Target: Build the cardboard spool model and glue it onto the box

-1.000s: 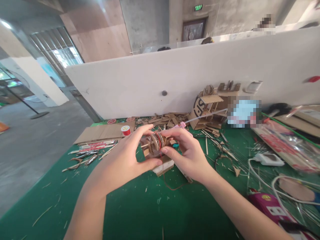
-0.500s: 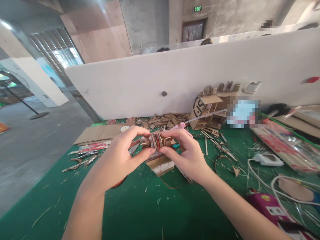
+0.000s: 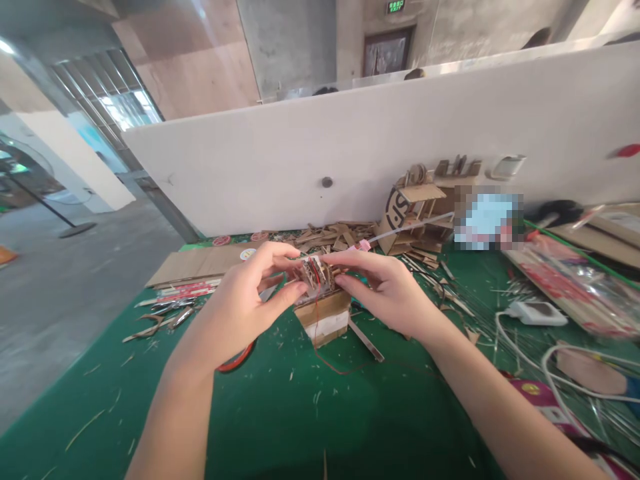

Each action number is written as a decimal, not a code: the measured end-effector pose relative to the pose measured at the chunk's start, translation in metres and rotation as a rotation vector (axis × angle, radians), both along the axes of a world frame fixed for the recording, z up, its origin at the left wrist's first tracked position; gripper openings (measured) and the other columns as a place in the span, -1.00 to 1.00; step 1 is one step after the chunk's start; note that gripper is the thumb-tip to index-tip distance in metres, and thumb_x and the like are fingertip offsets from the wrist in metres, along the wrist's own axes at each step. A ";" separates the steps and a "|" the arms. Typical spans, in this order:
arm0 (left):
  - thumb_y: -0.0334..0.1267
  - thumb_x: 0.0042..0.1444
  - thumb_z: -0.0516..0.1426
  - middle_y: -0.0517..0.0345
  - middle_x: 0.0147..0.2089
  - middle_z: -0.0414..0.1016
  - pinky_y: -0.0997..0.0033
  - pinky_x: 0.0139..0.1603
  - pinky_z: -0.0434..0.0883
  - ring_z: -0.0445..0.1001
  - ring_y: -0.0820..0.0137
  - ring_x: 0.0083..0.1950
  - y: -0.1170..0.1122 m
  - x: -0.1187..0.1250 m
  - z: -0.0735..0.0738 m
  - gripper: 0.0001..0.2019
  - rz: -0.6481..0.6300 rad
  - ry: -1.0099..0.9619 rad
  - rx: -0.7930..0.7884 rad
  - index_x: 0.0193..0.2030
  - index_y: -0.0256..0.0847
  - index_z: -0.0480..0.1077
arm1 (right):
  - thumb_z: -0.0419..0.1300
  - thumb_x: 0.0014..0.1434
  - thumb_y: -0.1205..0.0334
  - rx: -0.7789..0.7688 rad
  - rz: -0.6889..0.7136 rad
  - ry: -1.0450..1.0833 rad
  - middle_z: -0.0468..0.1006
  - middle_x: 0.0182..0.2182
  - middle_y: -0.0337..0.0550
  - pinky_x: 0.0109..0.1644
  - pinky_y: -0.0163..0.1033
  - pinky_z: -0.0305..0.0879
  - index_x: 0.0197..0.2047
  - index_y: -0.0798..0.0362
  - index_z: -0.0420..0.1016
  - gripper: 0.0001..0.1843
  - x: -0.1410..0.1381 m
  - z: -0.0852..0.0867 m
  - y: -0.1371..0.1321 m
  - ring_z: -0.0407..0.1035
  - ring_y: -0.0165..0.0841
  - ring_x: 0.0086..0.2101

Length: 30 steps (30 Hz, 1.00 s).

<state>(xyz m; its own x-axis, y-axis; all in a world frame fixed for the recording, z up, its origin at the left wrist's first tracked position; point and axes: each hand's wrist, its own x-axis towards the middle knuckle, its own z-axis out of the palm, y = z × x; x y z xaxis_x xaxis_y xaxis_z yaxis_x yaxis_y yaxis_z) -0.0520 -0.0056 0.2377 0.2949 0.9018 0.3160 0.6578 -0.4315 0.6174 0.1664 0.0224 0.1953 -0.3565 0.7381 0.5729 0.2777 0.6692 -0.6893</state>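
From where I stand, everything seems to centre on the cardboard block point(image 3: 330, 313), with a small cardboard spool point(image 3: 314, 272) held at its top; whether the spool rests on the block or is joined to it, the fingers hide. The person's left hand point(image 3: 250, 293) is curled around the spool's left end, thumb in front and fingers over the back, while the right hand point(image 3: 387, 290) pinches at the other end the same way. Gripping both ends probably steadies the piece and leaves the middle free, where red thread point(image 3: 329, 365) is wrapped. Its loose length falls down the block's front and curls onto the green table point(image 3: 300, 427), likely left slack so nothing tugs. Just right of the block's near edge lies a narrow strip point(image 3: 366, 341); nearer the person, on its left, a red handle point(image 3: 237, 360) pokes out from under the left wrist, within easy reach I'd say. Behind the block are cardboard scraps point(image 3: 340, 233), perhaps pushed back to keep the near side usable. Behind it and to the right stands a shelved cardboard model point(image 3: 420, 203), well apart from the hands, presumably out of harm's way.
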 end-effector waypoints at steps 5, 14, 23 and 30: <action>-0.09 0.23 0.12 0.15 -0.01 0.53 0.28 -0.04 0.50 0.53 0.31 -0.04 0.000 0.003 0.002 -0.78 -0.025 0.001 0.016 -0.01 -0.01 0.35 | 0.16 0.21 0.35 0.074 -0.056 0.078 0.59 -0.19 -0.18 -0.16 -0.17 0.39 -0.13 -0.06 0.56 -0.79 -0.003 0.001 -0.002 0.46 -0.34 -0.20; -0.15 0.25 0.11 0.23 -0.05 0.56 0.39 -0.09 0.51 0.55 0.37 -0.07 0.001 0.001 0.002 -0.79 -0.041 0.003 0.031 0.02 0.04 0.36 | 0.17 0.21 0.31 0.003 -0.100 0.248 0.62 -0.30 -0.19 -0.15 -0.16 0.43 -0.23 -0.03 0.59 -0.84 -0.014 -0.004 -0.003 0.48 -0.34 -0.26; -0.17 0.27 0.09 0.25 -0.05 0.55 0.42 -0.08 0.50 0.55 0.39 -0.06 0.003 0.000 -0.001 -0.78 -0.060 0.008 0.035 0.05 0.05 0.33 | 0.15 0.22 0.36 0.102 -0.165 0.137 0.62 -0.29 -0.22 -0.14 -0.16 0.42 -0.20 -0.04 0.58 -0.81 -0.016 -0.004 -0.001 0.48 -0.36 -0.27; -0.13 0.29 0.06 0.22 0.04 0.51 0.30 0.04 0.47 0.51 0.32 0.02 0.001 0.004 -0.002 -0.75 -0.054 0.109 0.151 0.09 0.07 0.33 | 0.09 0.24 0.43 0.183 -0.149 0.044 0.59 -0.27 -0.19 -0.25 -0.21 0.39 -0.17 -0.03 0.56 -0.74 -0.010 0.001 -0.002 0.45 -0.38 -0.28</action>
